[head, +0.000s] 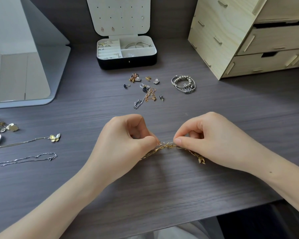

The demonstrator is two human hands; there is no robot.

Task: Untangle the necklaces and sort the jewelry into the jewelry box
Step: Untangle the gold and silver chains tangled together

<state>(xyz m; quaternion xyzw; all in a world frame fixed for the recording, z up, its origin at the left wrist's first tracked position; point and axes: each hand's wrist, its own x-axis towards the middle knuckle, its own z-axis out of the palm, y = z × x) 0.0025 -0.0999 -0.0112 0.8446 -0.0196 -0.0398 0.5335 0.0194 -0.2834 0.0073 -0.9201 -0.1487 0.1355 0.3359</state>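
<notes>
While both hands are pinching the gold chain tangle (167, 146) at the table's (162, 187) near middle, left hand (126, 144) and right hand (209, 140) are untangling, seemingly needing gentle teasing apart before anything is going into the far jewelry box (127, 62).

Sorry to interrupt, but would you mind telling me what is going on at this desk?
A person is untangling a gold chain just above the desk. The left hand and right hand each pinch it beside the knot. The jewelry box stands open at the back with some pieces inside. A pile of earrings and chains and some bracelets lie unsorted in front of it. Two necklaces lie stretched out at the left.
</notes>
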